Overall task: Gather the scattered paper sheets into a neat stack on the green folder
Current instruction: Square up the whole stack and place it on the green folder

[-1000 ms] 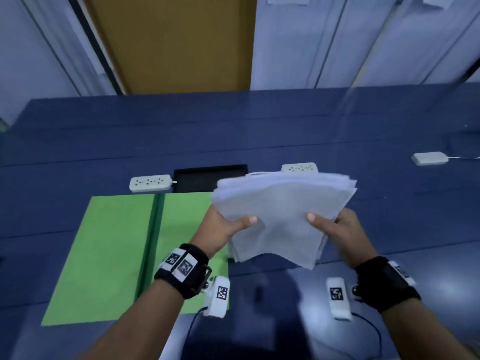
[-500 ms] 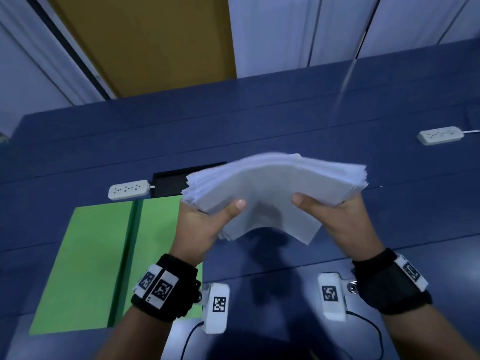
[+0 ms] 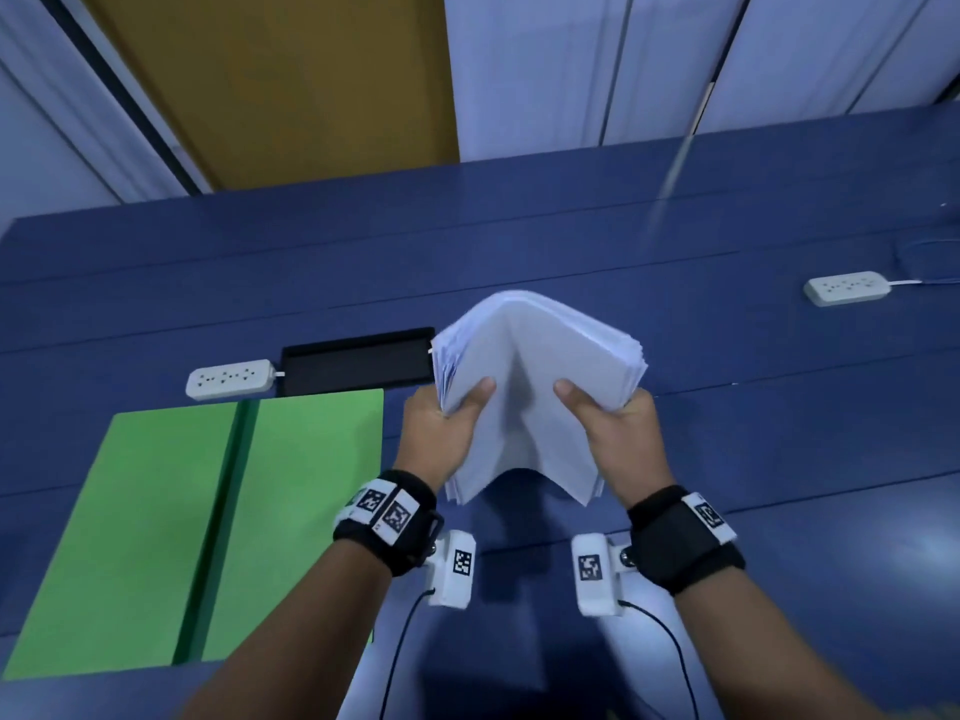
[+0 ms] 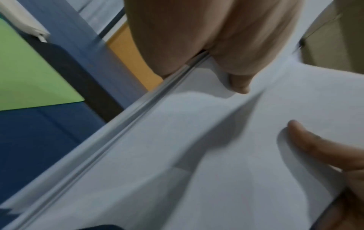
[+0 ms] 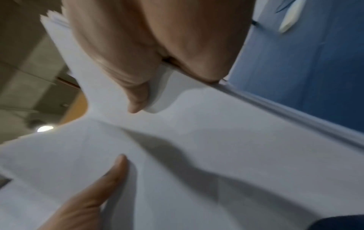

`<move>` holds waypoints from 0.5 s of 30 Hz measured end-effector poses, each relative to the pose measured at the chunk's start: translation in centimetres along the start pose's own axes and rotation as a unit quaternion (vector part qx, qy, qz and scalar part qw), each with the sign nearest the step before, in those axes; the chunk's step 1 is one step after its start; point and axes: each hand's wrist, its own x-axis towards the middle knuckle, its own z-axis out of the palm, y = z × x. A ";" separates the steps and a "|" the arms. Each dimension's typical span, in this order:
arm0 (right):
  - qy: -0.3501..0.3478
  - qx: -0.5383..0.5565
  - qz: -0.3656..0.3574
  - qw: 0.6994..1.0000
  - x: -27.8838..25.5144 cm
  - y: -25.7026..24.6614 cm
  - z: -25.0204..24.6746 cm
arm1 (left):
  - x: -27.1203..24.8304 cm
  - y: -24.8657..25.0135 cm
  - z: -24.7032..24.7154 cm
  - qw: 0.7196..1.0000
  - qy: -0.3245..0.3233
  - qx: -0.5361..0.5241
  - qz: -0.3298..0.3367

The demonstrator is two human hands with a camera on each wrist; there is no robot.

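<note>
From the head camera, the paper stack (image 3: 535, 387) is a thick sheaf of white sheets, bowed upward along its middle into a ridge, its edges fanned and uneven. The left hand (image 3: 441, 433) grips its left side and the right hand (image 3: 618, 433) its right side, thumbs on top and fingers beneath, both forearms reaching forward side by side. The stack hangs in the air above the blue table (image 3: 779, 407), to the right of the open green folder (image 3: 156, 537) and apart from it. In the left wrist view, the left thumb presses on the top sheet of the stack (image 4: 197, 147), and the folder (image 4: 29, 77) lies to the left. The right wrist view is blurred, though the stack's (image 5: 197, 155) edge seems clamped between thumb and fingers.
</note>
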 end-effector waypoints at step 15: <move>-0.180 -0.025 0.071 0.981 -1.7 2.4 -3.6 | -1.0 -2.6 -6.2 0.975 -0.218 -0.001 -0.041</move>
